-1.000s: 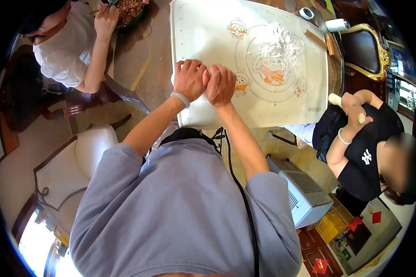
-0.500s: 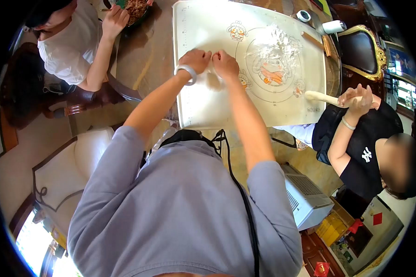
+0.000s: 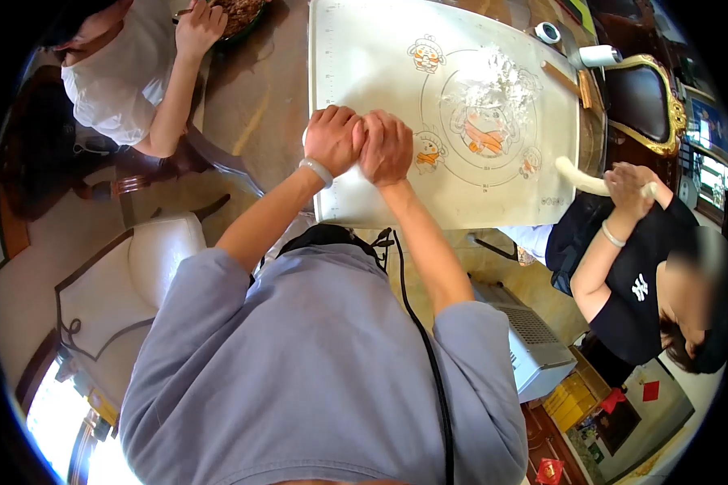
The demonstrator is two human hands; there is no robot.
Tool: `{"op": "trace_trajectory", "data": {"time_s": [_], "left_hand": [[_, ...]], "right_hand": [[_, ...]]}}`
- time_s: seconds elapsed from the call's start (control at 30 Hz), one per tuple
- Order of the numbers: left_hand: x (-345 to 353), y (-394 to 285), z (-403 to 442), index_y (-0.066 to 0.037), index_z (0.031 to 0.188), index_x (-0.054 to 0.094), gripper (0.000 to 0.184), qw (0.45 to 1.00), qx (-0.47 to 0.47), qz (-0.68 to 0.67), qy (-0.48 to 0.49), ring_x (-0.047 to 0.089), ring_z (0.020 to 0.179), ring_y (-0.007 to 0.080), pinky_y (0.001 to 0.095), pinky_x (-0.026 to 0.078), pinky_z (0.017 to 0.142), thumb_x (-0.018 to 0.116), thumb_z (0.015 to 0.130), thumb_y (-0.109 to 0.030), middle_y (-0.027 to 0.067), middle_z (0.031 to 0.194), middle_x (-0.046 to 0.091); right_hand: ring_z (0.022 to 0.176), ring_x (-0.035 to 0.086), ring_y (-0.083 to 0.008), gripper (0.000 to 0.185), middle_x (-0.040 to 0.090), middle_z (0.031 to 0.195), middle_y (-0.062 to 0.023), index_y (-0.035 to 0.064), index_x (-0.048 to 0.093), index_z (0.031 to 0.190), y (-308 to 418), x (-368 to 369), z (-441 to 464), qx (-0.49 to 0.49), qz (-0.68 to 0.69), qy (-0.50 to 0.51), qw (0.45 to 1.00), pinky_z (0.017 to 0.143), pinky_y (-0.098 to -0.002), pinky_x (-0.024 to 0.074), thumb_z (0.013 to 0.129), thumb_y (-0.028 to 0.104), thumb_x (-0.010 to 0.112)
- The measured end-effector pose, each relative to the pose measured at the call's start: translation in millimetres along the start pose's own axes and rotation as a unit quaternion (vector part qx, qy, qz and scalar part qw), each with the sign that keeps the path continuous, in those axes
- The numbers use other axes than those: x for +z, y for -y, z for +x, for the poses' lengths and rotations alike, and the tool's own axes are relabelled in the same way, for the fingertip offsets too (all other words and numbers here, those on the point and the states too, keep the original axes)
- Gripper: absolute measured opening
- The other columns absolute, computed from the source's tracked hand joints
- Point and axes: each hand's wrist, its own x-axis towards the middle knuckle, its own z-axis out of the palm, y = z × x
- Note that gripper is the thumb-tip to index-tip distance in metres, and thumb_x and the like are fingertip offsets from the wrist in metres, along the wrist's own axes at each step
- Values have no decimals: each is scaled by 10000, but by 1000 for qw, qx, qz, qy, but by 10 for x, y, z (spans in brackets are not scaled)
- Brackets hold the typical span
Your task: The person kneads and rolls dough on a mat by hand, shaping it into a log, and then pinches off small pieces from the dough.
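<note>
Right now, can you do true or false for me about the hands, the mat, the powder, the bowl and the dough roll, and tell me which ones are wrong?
1. The left hand and right hand are close together over the mat. True.
2. The white powder is on the mat. True.
3. The bracelet is behind the right hand. False: it is behind the left hand.
4. A person in black has the dough roll. True.
5. The bowl is on the mat. False: it is off the mat, near the person in white.
</note>
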Motion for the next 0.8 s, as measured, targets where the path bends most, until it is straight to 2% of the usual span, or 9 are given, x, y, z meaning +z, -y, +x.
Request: {"op": "trace_trajectory", "data": {"time_s": [0.17, 0.33, 0.43, 0.5, 0.53, 0.6, 0.67, 0.7, 0.8], "left_hand": [[56, 33, 256, -73, 760, 589, 293, 991, -77, 35, 105, 580, 829, 279, 399, 458, 765, 415, 944, -221, 89, 826, 626], [-23, -20, 458, -68, 868, 598, 332, 963, -183, 8, 196, 593, 918, 303, 426, 461, 814, 370, 979, -283, 128, 896, 648], [29, 38, 268, -61, 1061, 584, 370, 984, -152, 12, 95, 560, 1025, 340, 453, 442, 878, 367, 985, -351, 172, 1044, 622], [-28, 91, 75, -77, 1189, 554, 476, 985, -161, 13, 58, 519, 1088, 356, 504, 414, 906, 406, 958, -466, 174, 1152, 576], [-71, 155, -75, -86, 1253, 539, 547, 985, -169, 13, 43, 498, 1120, 364, 529, 400, 921, 426, 944, -524, 174, 1205, 553], [123, 436, -407, -73, 1310, 482, 599, 990, -122, -15, 69, 469, 1157, 374, 509, 395, 950, 516, 908, -515, 185, 1248, 520], [-259, 174, -396, -71, 1299, 485, 586, 973, -189, -84, 99, 479, 1142, 373, 492, 406, 942, 587, 884, -471, 185, 1211, 544], [-281, 154, -346, -66, 1269, 500, 566, 975, -191, -83, 82, 506, 1098, 375, 458, 435, 916, 697, 826, -358, 184, 1137, 582], [-412, 54, -126, -52, 1208, 536, 513, 956, -248, -124, 100, 532, 1044, 370, 430, 453, 891, 743, 786, -257, 181, 1075, 607]], "right_hand": [[826, 575, -278, 185, 624, 889, -75, 94, 585, 951, -136, 146, 175, 34, -30, 23, 999, 736, -402, 424, 925, 276, 562], [862, 556, -281, 270, 611, 883, -94, 104, 580, 966, -218, 156, 276, 144, -68, 230, 960, 786, -409, 388, 937, 351, 474], [931, 561, -304, 342, 614, 942, -131, 89, 588, 1057, -250, 18, 302, 150, -74, 267, 949, 839, -419, 403, 933, 389, 480], [983, 559, -330, 411, 612, 989, -160, 79, 584, 1128, -172, -251, 190, 160, -102, 269, 944, 872, -437, 415, 931, 424, 482], [1004, 553, -342, 432, 608, 1006, -176, 80, 577, 1152, -198, -353, 90, 176, -51, 280, 942, 878, -449, 420, 927, 438, 489], [1046, 542, -366, 479, 599, 1040, -206, 82, 563, 1199, -268, -486, -46, 202, 55, 293, 933, 891, -475, 430, 919, 466, 504], [1033, 549, -370, 501, 602, 1038, -214, 56, 560, 1171, -113, -632, 30, 224, 35, 326, 918, 867, -483, 439, 902, 477, 536], [1027, 552, -372, 513, 603, 1038, -218, 43, 559, 1158, -46, -706, 50, 236, 22, 341, 910, 855, -487, 444, 893, 483, 552], [1007, 566, -374, 549, 606, 1035, -236, 6, 545, 1126, 47, -801, -21, 279, 79, 306, 907, 860, -465, 445, 868, 488, 594]]}}
